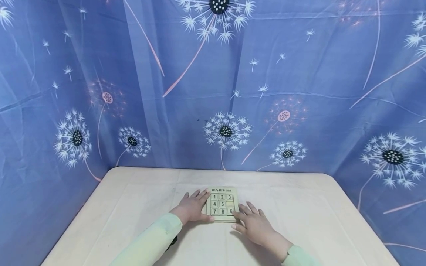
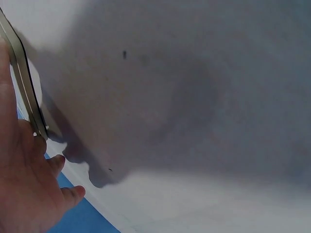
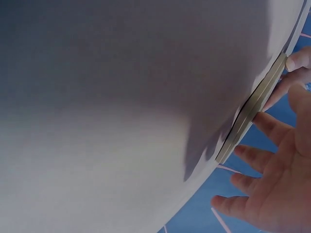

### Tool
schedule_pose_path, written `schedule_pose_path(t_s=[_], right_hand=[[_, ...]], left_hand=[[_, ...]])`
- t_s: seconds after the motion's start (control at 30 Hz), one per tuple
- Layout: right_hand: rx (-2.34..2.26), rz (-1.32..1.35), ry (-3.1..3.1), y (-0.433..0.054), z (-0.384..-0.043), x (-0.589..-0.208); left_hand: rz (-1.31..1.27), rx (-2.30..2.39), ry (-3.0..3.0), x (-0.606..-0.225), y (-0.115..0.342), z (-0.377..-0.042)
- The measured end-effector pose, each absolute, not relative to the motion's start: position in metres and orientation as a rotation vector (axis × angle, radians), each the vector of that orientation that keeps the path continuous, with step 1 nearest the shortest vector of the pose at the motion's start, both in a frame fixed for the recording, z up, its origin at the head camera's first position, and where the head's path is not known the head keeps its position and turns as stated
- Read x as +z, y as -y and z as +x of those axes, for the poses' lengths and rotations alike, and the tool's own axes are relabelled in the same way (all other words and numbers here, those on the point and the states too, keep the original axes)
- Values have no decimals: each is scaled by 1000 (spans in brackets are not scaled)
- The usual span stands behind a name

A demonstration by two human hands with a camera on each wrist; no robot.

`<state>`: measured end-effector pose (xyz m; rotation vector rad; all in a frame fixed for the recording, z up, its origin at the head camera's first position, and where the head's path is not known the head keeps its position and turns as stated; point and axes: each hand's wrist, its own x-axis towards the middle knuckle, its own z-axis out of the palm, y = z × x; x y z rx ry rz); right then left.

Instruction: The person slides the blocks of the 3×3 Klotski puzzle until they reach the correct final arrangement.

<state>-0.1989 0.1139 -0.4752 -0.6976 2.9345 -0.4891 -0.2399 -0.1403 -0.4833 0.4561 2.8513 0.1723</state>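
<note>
A pale green sliding number puzzle [image 1: 222,221] lies flat on the table. Its tiles read 1, 2, 3 on top, 4 and 5 in the middle with a gap at the right, then 7, 8 and 6 below. The left hand [image 1: 193,207] rests along the puzzle's left side, fingers stretched toward its top and thumb at the lower left edge. With one extended finger the right hand [image 1: 256,226] touches the number 6 tile [image 1: 230,211]; its other fingers are spread beside the right edge. In the right wrist view the puzzle [image 3: 250,111] appears edge-on.
The cream tabletop [image 1: 139,195] stretches around the puzzle on all sides. Blue curtains [image 1: 186,129] with a dandelion print hang behind the table and at both sides. A small black object [image 1: 173,241] shows under the left sleeve.
</note>
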Motion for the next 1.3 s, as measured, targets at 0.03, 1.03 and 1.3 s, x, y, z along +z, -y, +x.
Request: schedule_pose_path(t_s=[0.03, 1.03, 1.3], right_hand=[[-493, -699, -2938, -114, -199, -475], [-481, -681, -2964, -109, -207, -472], [-464, -680, -2972, -108, -209, -472]], left_hand=[[454, 169, -2852, -484, 140, -240], [453, 175, -2862, -485, 140, -239], [455, 181, -2864, -485, 140, -240]])
